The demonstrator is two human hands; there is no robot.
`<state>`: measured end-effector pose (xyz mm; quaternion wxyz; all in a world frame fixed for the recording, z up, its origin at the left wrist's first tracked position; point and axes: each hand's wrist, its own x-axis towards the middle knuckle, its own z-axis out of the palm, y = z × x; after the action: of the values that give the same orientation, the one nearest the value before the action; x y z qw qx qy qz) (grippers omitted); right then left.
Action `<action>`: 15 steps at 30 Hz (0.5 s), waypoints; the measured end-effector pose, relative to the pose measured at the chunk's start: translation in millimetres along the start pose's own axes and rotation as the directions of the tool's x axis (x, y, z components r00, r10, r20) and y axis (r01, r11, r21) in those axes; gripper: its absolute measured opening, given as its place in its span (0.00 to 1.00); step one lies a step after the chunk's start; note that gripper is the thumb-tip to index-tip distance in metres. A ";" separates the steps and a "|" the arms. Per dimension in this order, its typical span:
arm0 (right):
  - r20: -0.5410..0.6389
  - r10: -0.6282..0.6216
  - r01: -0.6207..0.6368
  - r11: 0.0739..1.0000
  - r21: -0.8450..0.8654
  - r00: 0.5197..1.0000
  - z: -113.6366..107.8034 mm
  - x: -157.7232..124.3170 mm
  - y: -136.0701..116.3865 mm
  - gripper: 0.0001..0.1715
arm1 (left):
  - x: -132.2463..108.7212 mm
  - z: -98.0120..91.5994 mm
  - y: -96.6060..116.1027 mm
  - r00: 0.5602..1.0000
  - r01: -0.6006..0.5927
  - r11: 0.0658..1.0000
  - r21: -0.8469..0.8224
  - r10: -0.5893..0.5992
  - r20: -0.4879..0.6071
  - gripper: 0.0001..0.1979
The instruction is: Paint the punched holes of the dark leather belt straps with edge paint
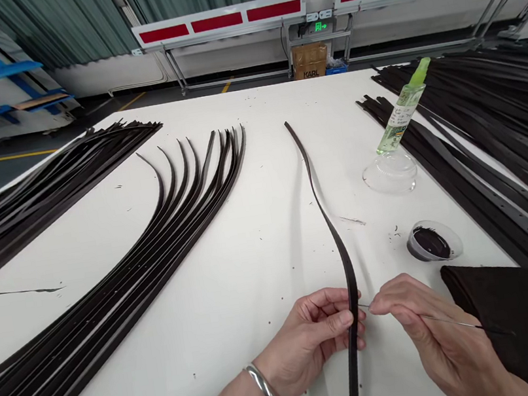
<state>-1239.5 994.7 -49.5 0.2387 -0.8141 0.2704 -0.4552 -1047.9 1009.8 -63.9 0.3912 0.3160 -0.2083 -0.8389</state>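
A long, narrow dark brown leather strap (338, 246) stands curving up from the table, and my left hand (310, 343) pinches it low down between thumb and fingers. My right hand (427, 326) grips a thin metal needle-like tool (454, 322), whose bright tip touches or nearly touches the strap's edge. The tool's far end looks black. A metal bangle (263, 390) circles my left wrist. Nearest my right hand lies a folded dark cloth (516, 326). Above it sits a small dish of black liquid (432, 242).
On the white table (258, 159), a fan of dark straps (155, 267) lies left of my hands, with a further bundle (45, 197) beyond it. More straps (484, 145) pile up at right, near a green-capped spray bottle (402, 111) and a clear glass bowl (389, 172).
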 end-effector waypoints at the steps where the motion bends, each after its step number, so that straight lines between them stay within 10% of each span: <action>1: 0.000 -0.005 0.005 1.000 -0.004 1.000 0.2 0.3 0.0 0.19 | -0.1 0.2 -0.1 1.000 -0.001 1.000 0.003 0.001 -0.003 0.09; 15: 0.022 0.002 -0.002 1.000 -0.017 1.000 0.8 0.6 -2.7 0.20 | 0.5 1.3 -1.2 1.000 -0.020 1.000 0.011 0.020 -0.020 0.08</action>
<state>-1238.0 996.4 -47.8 0.2353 -0.8208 0.2723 -0.4435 -1049.6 1010.2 -63.9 0.4000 0.3245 -0.2122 -0.8305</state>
